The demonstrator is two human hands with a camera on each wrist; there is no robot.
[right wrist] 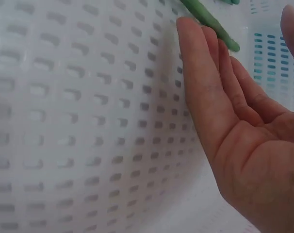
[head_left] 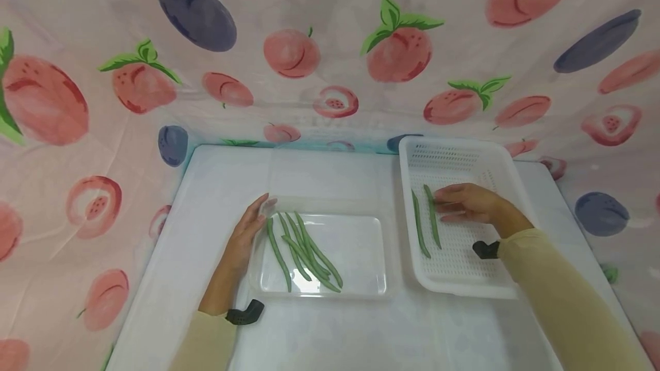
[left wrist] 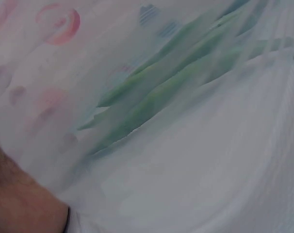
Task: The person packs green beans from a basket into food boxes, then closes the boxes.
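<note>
A clear plastic container (head_left: 330, 296) stands on the white table with several green beans (head_left: 304, 253) lying in its left half. My left hand (head_left: 242, 245) rests along the container's left side, its fingers extended at the far corner. Through the cloudy wall the left wrist view shows the green beans (left wrist: 156, 97) blurred, with only a bit of the hand (left wrist: 25, 194). Inside the white perforated basket (head_left: 464, 288) two green beans (head_left: 432, 216) lie near the left wall. My right hand (head_left: 471, 205) is in the basket, fingers extended beside the nearer bean (right wrist: 212, 24), the thumb apart from them.
The basket stands to the right of the container, with a narrow gap between them. Behind and around the white table (head_left: 330, 336) hangs a fruit-printed cloth (head_left: 309, 10). Dark wrist devices (head_left: 246, 312) sit at both sleeve ends.
</note>
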